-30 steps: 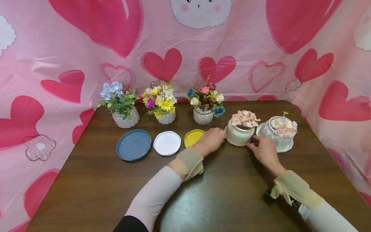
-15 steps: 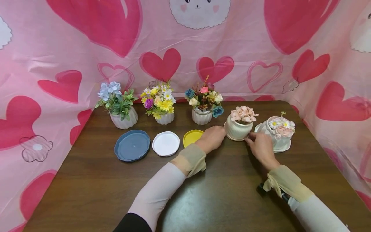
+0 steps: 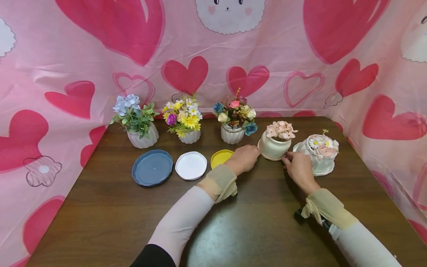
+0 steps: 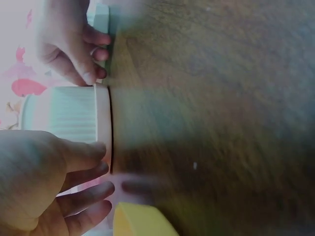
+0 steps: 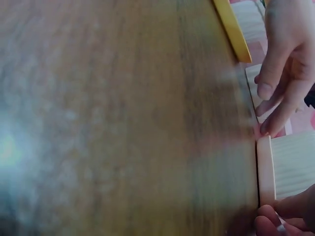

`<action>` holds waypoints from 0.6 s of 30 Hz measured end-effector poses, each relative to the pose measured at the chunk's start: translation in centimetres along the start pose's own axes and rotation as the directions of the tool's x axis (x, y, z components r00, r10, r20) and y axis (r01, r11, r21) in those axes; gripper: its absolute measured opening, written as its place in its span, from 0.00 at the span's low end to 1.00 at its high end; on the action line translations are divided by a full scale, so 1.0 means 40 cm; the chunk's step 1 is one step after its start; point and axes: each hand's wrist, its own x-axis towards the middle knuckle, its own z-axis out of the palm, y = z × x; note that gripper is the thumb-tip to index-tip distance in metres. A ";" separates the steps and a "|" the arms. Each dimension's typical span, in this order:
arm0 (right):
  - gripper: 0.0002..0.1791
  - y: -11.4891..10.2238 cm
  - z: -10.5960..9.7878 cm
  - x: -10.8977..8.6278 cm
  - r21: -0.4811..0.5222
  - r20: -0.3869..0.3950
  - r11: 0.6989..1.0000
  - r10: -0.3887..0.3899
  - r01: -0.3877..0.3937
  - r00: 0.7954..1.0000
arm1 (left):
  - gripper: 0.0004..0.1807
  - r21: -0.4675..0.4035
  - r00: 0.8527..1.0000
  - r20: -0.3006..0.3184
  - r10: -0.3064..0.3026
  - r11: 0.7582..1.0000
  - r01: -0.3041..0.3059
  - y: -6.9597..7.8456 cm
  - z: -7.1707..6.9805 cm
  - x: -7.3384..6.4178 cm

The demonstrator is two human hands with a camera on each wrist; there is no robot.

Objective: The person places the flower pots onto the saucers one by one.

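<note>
A cream ribbed flowerpot [image 3: 275,148] with pale pink flowers stands upright on a thin peach saucer [image 5: 266,169], at the right of the table. My left hand [image 3: 246,157] pinches the saucer's left edge; in the left wrist view its thumb lies on the rim and the other fingers spread below. My right hand [image 3: 300,170] holds the opposite edge, thumb and fingertips at the rim in the right wrist view. Close to its right, a white faceted pot [image 3: 321,159] with daisies and a pink rose sits on a white saucer [image 3: 326,172].
A blue saucer [image 3: 152,168], a white saucer [image 3: 191,165] and a yellow saucer [image 3: 220,158] lie in a row, the yellow one partly behind my left hand. Behind them stand pots of blue flowers [image 3: 133,118], yellow flowers [image 3: 186,118] and mixed roses [image 3: 234,122].
The cream pot and its saucer have moved slightly away from me, with both hands staying at the saucer's edges. During the last half second they hardly moved.
</note>
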 end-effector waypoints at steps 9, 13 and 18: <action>0.08 -0.012 -0.024 -0.019 0.071 0.079 0.997 0.024 -0.030 0.997 | 0.18 -0.070 0.993 0.000 0.120 0.990 -0.120 -0.050 -0.033 -0.060; 0.09 -0.032 -0.026 -0.030 0.106 0.092 0.994 -0.002 -0.008 0.996 | 0.19 -0.110 0.986 -0.025 0.164 0.980 -0.165 -0.071 -0.062 -0.093; 0.07 -0.071 -0.023 -0.029 0.150 0.071 0.987 -0.065 0.053 0.995 | 0.16 -0.132 0.973 -0.066 0.223 0.964 -0.230 -0.106 -0.081 -0.127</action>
